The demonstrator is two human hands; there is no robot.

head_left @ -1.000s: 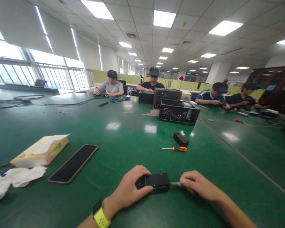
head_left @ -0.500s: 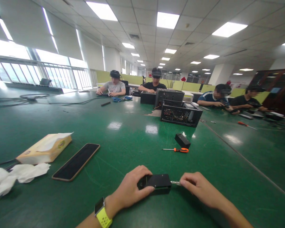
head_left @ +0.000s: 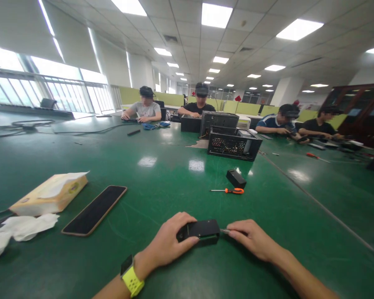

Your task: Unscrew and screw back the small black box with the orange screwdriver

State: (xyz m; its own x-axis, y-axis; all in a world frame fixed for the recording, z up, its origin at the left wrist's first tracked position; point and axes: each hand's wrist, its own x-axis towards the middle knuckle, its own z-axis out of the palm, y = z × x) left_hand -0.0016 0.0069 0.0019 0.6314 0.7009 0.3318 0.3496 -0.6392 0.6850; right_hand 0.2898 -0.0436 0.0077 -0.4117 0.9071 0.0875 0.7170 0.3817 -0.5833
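My left hand, with a watch on a yellow-green strap, is closed around the left part of a small black box on the green table. A narrow gap shows along the box's near side. From the right, my right hand pinches a thin silvery metal tool, whose tip meets the box's right end. Most of that tool is hidden by the fingers, so its exact kind cannot be made out. Beyond the hands lie an orange-handled screwdriver and a second black box.
To the left are a phone, a tissue pack and crumpled tissues. Open black computer cases stand further back. Several people sit across the green table; another screwdriver lies at far right.
The whole view has shifted slightly. My right hand is a little closer to the black box, and less of the metal tool shows between them. My left hand keeps its hold.
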